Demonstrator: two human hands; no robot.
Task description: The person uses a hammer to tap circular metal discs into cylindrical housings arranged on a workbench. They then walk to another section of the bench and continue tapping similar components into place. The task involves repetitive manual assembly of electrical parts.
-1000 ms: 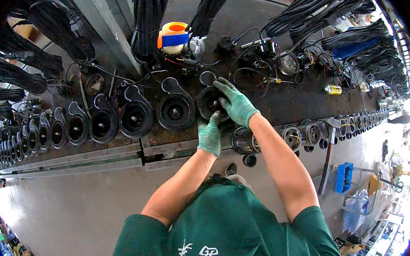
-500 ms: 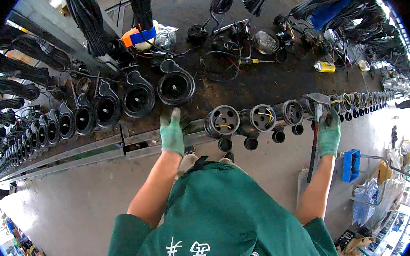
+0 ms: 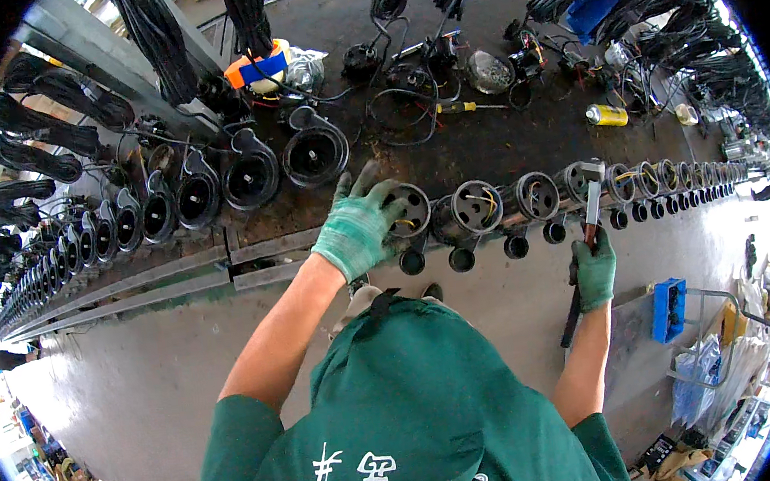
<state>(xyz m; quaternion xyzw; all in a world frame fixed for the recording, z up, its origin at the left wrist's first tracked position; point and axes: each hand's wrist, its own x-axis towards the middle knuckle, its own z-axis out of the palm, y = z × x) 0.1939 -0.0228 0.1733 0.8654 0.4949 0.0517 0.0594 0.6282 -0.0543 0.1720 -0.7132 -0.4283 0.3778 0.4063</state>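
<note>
My left hand [image 3: 358, 227], in a green work glove, has its fingers spread against the left side of the nearest round black housing [image 3: 413, 208]. Its fingertips overlap the rim; whether they press on it I cannot tell. My right hand [image 3: 595, 268], gloved too, is wrapped round the handle of a hammer [image 3: 593, 200]. The hammer's head points up, level with the row of housings, and the handle's dark end sticks out below the fist. Yellow wires show inside another housing [image 3: 477, 206], and short round stubs hang over the bench edge.
A row of black round housings with curved necks [image 3: 315, 156] runs left along the dark bench [image 3: 488, 152]. Farther back lie a screwdriver [image 3: 457, 106], a yellow can [image 3: 607, 115] and bundled black cables [image 3: 146, 41]. A blue crate [image 3: 669, 310] stands at right.
My left hand has moved right, from the bench edge to the nearest housing, fingers spreading. My right hand has come lower and now grips the hammer's handle. The view has shifted slightly.
</note>
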